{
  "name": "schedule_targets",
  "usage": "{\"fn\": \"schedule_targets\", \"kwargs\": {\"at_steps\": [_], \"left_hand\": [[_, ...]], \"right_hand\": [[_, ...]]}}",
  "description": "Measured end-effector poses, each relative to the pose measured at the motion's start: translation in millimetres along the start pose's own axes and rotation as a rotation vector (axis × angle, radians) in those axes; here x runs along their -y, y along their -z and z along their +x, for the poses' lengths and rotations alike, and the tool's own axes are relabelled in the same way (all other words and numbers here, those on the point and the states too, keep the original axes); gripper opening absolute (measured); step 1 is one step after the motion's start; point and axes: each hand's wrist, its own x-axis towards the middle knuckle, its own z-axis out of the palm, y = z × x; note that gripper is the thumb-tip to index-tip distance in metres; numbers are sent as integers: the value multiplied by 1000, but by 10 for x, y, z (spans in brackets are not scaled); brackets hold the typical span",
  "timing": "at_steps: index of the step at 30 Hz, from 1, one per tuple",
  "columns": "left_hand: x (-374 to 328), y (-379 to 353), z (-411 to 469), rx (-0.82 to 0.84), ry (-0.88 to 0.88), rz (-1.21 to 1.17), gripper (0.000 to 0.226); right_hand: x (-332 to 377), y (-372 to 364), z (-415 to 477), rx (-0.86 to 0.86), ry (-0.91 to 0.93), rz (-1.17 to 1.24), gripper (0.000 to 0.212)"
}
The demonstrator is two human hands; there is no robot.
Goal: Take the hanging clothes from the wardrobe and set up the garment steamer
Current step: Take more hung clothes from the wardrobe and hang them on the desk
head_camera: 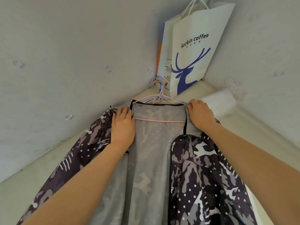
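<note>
A dark camouflage jacket [203, 168] with a grey mesh lining lies spread open on a pale surface, with a pink hanger [159, 121] inside its shoulders. My left hand [123, 125] lies flat on the jacket's left shoulder, fingers together, by the hanger's left end. At the jacket's right shoulder my right hand [200, 114] curls over the fabric near the collar. The hanger's hook points away from me toward the corner. No garment steamer is in view.
A white paper bag [193, 51] printed with a blue deer stands in the corner between two pale walls. Several more pink and blue hangers [156, 82] lie beside it. A white roll-like object [217, 103] rests just beyond my right hand.
</note>
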Motion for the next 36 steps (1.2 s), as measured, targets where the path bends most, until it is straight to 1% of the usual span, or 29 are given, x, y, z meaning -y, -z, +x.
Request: {"fn": "schedule_targets", "kwargs": {"at_steps": [5, 9, 13, 16, 22, 27, 29, 32, 36], "left_hand": [[-53, 128, -93, 69, 39, 23, 52], [-94, 228, -247, 115, 29, 44, 55], [-143, 323, -476, 149, 17, 59, 58], [-180, 393, -734, 163, -11, 43, 58], [-232, 527, -1553, 171, -134, -34, 51], [-148, 623, -2414, 195, -190, -61, 44], [-81, 654, -2760, 190, -202, -78, 41], [4, 750, -3239, 245, -212, -147, 43], [153, 886, -3775, 211, -297, -158, 41]], "right_hand": [[28, 121, -163, 61, 17, -37, 34], [80, 193, -479, 47, 49, -17, 45], [125, 225, -914, 26, 97, -52, 46], [205, 225, -1347, 27, 100, -79, 49], [408, 66, -2367, 64, 107, -104, 56], [610, -80, -3253, 101, 56, -134, 56], [676, -142, -3606, 94, 25, -134, 56], [780, -205, -4120, 87, -5, -133, 56], [937, -281, -4779, 63, -52, -98, 54]]}}
